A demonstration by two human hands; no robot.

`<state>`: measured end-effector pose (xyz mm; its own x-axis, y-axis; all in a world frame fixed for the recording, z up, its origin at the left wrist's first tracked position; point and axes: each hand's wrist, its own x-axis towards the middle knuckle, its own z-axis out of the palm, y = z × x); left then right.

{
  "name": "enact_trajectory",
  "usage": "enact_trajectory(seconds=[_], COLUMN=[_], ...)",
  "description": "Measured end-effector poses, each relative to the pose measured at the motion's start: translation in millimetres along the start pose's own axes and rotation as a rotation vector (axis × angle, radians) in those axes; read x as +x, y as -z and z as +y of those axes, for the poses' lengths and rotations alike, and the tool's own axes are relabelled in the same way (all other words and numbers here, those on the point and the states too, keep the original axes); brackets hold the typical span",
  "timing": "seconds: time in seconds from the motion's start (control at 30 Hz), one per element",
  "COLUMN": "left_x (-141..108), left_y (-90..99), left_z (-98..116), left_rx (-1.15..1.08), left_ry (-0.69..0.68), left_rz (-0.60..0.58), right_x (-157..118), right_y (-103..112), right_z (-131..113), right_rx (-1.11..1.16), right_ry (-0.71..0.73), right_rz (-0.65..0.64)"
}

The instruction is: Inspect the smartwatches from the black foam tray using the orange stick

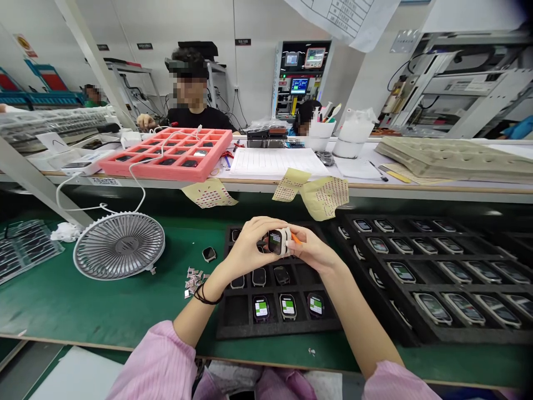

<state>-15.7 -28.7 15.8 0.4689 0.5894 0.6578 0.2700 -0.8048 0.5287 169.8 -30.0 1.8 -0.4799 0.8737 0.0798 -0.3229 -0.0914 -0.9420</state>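
Note:
My left hand (251, 240) is closed around a smartwatch (275, 243), holding it upright above a black foam tray (235, 328). The watch's dark screen is lit with small text. A white piece (286, 239) sits against the watch's back. My right hand (314, 249) pinches at that side, its fingertips touching the white piece. A slim orange piece (296, 239) shows between the right fingers; the rest of it is hidden. In the tray's front row, a watch (287, 306) and its neighbours show green-and-white screens. Watches farther back are dark.
Another black tray (375, 311) of watches lies right. Left are a grey fan (120, 244), a loose watch (209, 254) and small metallic pieces (194, 281). The shelf holds a pink foam tray (204, 166) and papers (277, 162). A person (195, 114) sits opposite.

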Motion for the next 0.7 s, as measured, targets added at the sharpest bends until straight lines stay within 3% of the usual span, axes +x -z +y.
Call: enact_trajectory(seconds=[0.23,0.37,0.57,0.7], left_x=[-1,-1,-2,-1], left_y=[-1.1,-2.8,-2.3,4.9], left_z=[1,3,4,5], left_rx=[-0.011,0.006,0.009,0.000], left_ry=[-0.031,-0.026,-0.053,-0.047], left_rz=[0.035,0.036,0.044,0.080], right_x=[-5,-7,-7,-9], right_y=[-11,-18,-14,-8], right_z=[-7,-7,-4,-11], right_rx=[-0.004,-0.019,-0.096,-0.254], right_ry=[0.023,0.040,0.079,0.223], right_rz=[-0.021,0.028,0.035,0.143])
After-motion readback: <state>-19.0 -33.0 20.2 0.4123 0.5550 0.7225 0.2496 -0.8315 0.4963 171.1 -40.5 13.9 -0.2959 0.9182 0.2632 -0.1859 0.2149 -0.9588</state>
